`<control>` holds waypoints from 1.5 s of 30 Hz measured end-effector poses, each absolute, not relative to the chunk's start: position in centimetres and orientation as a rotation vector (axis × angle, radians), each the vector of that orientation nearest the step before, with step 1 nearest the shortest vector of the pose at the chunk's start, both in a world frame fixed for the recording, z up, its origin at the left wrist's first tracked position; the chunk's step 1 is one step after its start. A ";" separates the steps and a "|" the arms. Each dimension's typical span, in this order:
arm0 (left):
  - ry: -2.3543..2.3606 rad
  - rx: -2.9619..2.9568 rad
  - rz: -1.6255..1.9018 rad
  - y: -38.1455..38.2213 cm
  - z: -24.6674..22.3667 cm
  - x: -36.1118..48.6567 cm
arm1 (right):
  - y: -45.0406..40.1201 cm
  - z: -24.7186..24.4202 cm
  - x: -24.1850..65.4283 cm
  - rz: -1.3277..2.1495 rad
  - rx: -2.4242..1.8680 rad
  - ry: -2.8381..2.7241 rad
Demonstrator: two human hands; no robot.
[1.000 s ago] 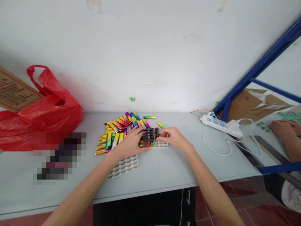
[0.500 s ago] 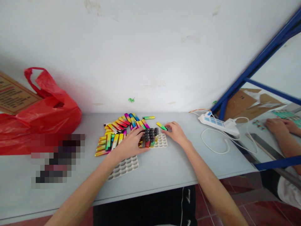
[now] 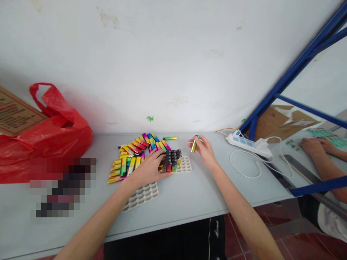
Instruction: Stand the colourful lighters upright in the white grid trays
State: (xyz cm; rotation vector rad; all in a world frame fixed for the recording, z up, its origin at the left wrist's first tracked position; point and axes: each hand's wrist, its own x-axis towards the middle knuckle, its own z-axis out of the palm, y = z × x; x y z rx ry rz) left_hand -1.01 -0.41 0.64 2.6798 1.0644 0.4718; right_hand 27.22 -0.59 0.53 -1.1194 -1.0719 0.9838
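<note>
Several black-topped lighters [image 3: 171,159] stand upright in the left part of a white tray with round-edged holes [image 3: 185,164]. My left hand [image 3: 151,167] curves around the left side of this group, fingers behind and thumb in front. Between the fingertips of my right hand [image 3: 204,150] is a yellow-green lighter [image 3: 193,146], held nearly upright above the table, right of the tray. A pile of shiny multicoloured lighters [image 3: 131,162] lies behind and left of my left hand. One green-yellow lighter [image 3: 170,138] lies apart at the back. Another white tray [image 3: 143,195] is partly under my left forearm.
On the left are a red plastic bag [image 3: 62,133], a cardboard box [image 3: 18,113] and a blurred-out dark item [image 3: 66,187]. A white power strip [image 3: 248,144] with a looped cable lies at the right. Beyond a blue frame [image 3: 292,68], another person's hands [image 3: 314,144] rest on a table.
My right hand has picked up the yellow-green lighter that was lying tilted on the table and turned it nearly upright. My left hand stays around the group of lighters.
</note>
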 end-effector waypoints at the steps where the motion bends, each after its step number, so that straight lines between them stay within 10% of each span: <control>1: 1.066 2.682 0.472 -0.4 0.5 -1.0 | -0.8 0.9 27.0 1.040 -1.092 -1.069; 15: 1.073 2.646 0.495 -0.4 0.7 -1.0 | -2.9 1.3 24.7 0.442 -1.383 -1.585; 45: 1.062 2.687 0.469 0.0 0.4 -1.1 | -3.7 3.0 24.9 0.495 -1.315 -1.767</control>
